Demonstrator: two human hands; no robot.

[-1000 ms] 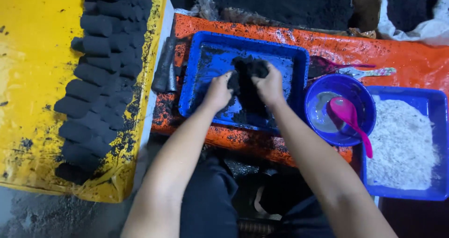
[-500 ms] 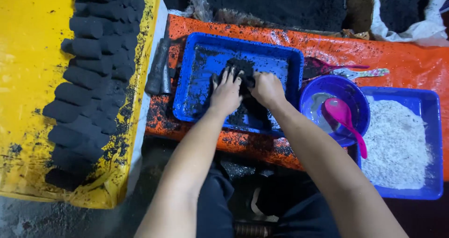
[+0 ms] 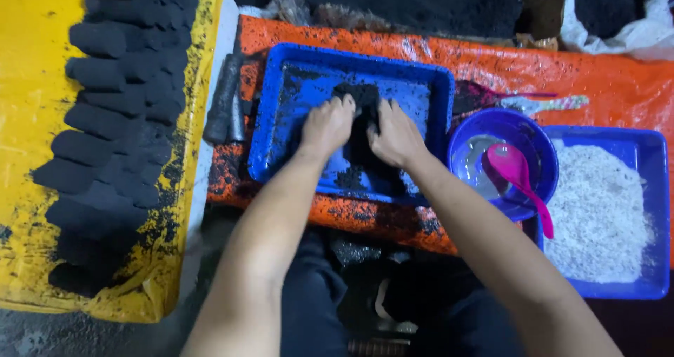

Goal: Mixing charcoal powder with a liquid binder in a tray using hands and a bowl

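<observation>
While both forearms reach forward over dark-trousered knees, the left hand (image 3: pixel 328 127) and right hand (image 3: pixel 397 134) press together on a black lump (image 3: pixel 361 98) of crumbly dark mix, fingers curled round its sides, palms down. Both hands closed on it, squeezing from either side, likely to pack it into shape. Lump sits in the middle of the blue tray (image 3: pixel 281 111), toward its far half, resting on the tray floor; black crumbs smeared across the tray, so the tray seems to serve as a catch surface. Tray lies on an orange sheet (image 3: pixel 618 83), also dusted black.

Right of the tray, touching its corner: purple bowl (image 3: pixel 477 136) with some liquid, pink spoon (image 3: pixel 523 181) leaning in it, handle over the near rim. Just beyond that, a second blue tray (image 3: pixel 656 209) of white grainy powder, within easy reach of the right hand.

Left side: yellow sheet (image 3: pixel 28 104) carrying rows of finished black blocks (image 3: pixel 112 111), laid side by side. Dark tube-like tool (image 3: pixel 225 101) lies between the sheets. Far edge: heap of dark material, blurry.
</observation>
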